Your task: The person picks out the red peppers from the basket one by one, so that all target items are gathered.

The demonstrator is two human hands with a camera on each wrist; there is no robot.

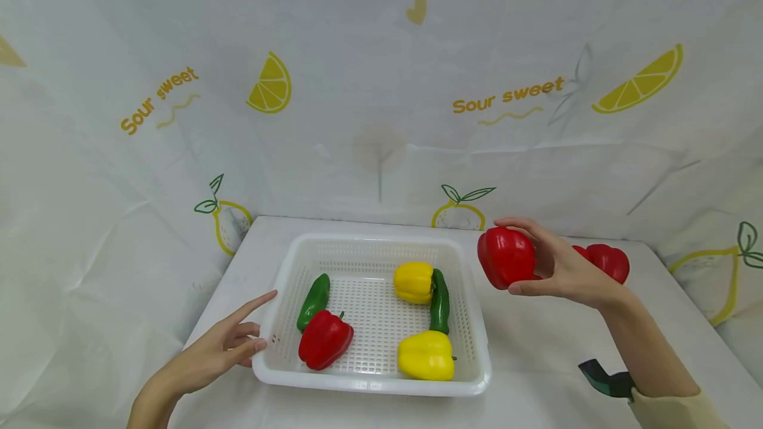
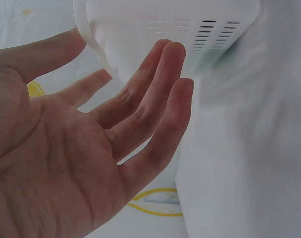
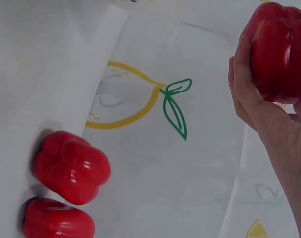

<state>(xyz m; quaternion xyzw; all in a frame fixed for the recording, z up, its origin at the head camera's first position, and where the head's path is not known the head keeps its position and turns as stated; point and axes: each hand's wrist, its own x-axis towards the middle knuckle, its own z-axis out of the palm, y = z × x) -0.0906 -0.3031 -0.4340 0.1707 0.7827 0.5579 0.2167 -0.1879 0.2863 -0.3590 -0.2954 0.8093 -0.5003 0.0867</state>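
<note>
My right hand (image 1: 557,267) grips a red bell pepper (image 1: 507,258) in the air, just right of a white perforated basket (image 1: 372,384). In the right wrist view the same held bell pepper (image 3: 279,52) sits between fingers and thumb. At the basket's left rim, my left hand (image 1: 217,349) touches the edge with extended, slightly bent fingers; the left wrist view shows its palm and the basket's slotted wall (image 2: 135,25). Inside the basket lie a red bell pepper (image 1: 324,340), two yellow bell peppers (image 1: 426,355) and two green peppers (image 1: 440,302).
Two more red bell peppers (image 3: 71,167) lie on the white table (image 1: 548,356), partly hidden behind my right hand in the head view. A lemon-patterned curtain (image 1: 357,85) rises behind the table. A dark strap (image 1: 607,379) hangs at the right forearm.
</note>
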